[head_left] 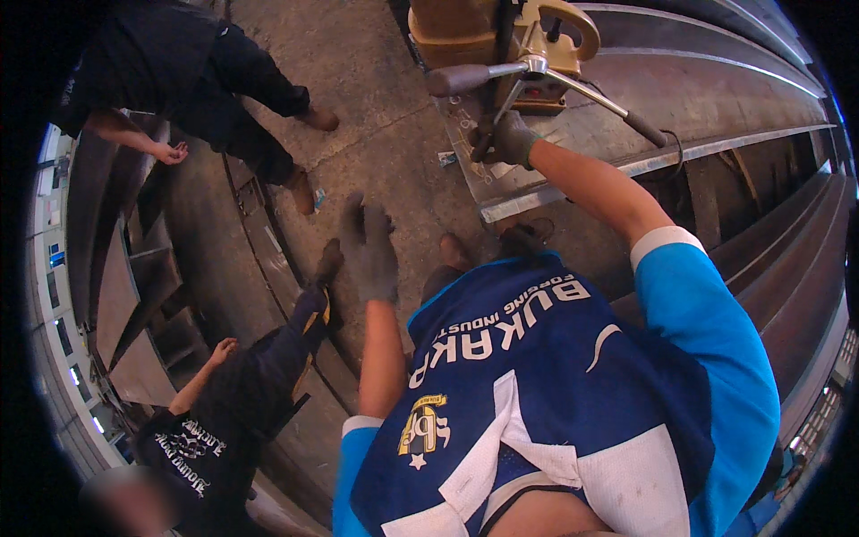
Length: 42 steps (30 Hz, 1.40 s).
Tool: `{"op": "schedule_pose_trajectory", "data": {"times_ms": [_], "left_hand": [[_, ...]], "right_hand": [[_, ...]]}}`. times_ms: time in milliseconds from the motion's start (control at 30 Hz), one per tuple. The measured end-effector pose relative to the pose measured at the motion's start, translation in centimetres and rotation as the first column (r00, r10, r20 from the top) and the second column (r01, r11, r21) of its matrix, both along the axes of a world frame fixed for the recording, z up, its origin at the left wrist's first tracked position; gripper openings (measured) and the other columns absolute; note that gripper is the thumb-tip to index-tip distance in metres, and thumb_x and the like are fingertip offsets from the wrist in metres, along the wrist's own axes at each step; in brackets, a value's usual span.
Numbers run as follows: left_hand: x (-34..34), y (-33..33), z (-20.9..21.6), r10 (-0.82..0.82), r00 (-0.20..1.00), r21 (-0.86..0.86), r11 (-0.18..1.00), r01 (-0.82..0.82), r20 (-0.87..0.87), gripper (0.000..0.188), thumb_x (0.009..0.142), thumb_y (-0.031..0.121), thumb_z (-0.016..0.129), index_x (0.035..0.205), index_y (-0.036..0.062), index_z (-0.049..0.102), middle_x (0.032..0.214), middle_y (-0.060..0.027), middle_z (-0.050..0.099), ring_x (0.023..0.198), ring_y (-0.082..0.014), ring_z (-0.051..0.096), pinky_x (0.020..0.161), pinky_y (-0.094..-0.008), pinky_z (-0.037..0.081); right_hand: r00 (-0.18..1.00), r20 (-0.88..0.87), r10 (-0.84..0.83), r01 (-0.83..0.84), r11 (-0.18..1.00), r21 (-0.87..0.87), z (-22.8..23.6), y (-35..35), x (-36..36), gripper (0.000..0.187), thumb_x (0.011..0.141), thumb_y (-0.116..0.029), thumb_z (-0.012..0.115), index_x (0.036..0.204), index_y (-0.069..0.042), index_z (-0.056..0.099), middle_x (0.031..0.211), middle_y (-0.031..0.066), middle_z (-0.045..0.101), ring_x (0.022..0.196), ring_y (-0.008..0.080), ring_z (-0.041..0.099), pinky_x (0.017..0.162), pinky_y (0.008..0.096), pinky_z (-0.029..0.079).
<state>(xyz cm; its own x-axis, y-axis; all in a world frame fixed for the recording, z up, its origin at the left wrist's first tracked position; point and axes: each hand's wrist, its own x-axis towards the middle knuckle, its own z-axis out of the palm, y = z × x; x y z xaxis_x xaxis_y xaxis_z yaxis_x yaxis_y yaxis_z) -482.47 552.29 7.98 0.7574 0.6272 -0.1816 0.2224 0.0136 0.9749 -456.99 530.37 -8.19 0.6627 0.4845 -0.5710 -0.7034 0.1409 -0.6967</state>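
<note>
A yellow-tan drilling machine point(458, 25) with a three-spoked feed handle point(535, 64) stands on a steel beam point(734, 100) at the upper right. My right hand point(512, 143), in a dark grey glove, wraps round the lower spoke of that handle; part of the grip is hidden behind the fingers. My left hand point(369, 251), gloved alike, hangs over the concrete floor left of my body. Its fingers are stretched and slightly apart, with nothing in them. Thin curled metal shavings point(463, 130) lie on the beam's end near my right hand.
At the left, a person in dark clothes point(179, 76) stands, and another person in a black shirt point(201, 447) is below. Steel beams point(134, 313) line the left side, more beams point(787, 259) the right. Small scraps point(446, 158) lie on the concrete floor point(385, 89). A black cable point(677, 159) loops beside the drill.
</note>
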Motion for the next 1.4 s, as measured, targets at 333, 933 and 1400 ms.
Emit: {"op": "schedule_pose_trajectory", "data": {"times_ms": [333, 933, 1400], "left_hand": [[13.5, -0.4, 7.7, -0.358, 0.906, 0.193, 0.928, 0.319, 0.227, 0.046, 0.11, 0.034, 0.062, 0.146, 0.0051, 0.058, 0.099, -0.0018, 0.068, 0.082, -0.011, 0.062, 0.073, -0.0279, 0.052], [14.2, 0.1, 8.9, -0.355, 0.921, 0.431, 0.864, 0.259, 0.158, 0.034, 0.105, 0.029, 0.073, 0.124, 0.0004, 0.073, 0.098, -0.0019, 0.073, 0.079, -0.0066, 0.064, 0.069, -0.0252, 0.052], [13.6, 1.0, 5.9, -0.244, 0.952, 0.314, 0.932, 0.178, 0.183, 0.035, 0.107, 0.034, 0.071, 0.118, 0.001, 0.074, 0.09, -0.0001, 0.069, 0.074, -0.0078, 0.063, 0.066, -0.0253, 0.052]], "right_hand": [[0.943, 0.156, 0.292, -0.239, 0.927, -0.288, 1.5, -0.8, 0.7, 0.032, 0.103, -0.03, 0.064, 0.127, -0.008, 0.063, 0.123, 0.0142, 0.076, 0.109, 0.0339, 0.077, 0.09, 0.0669, 0.057], [0.939, 0.088, 0.332, -0.25, 0.837, -0.486, 5.5, -1.8, 1.3, 0.041, 0.105, -0.036, 0.059, 0.135, -0.008, 0.063, 0.098, 0.0094, 0.073, 0.084, 0.0288, 0.075, 0.068, 0.0561, 0.056], [0.781, 0.295, 0.551, -0.269, 0.722, -0.637, 3.9, -5.9, 3.2, 0.029, 0.098, -0.035, 0.06, 0.108, -0.013, 0.075, 0.099, 0.0036, 0.074, 0.089, 0.0179, 0.07, 0.063, 0.0421, 0.052]]}}
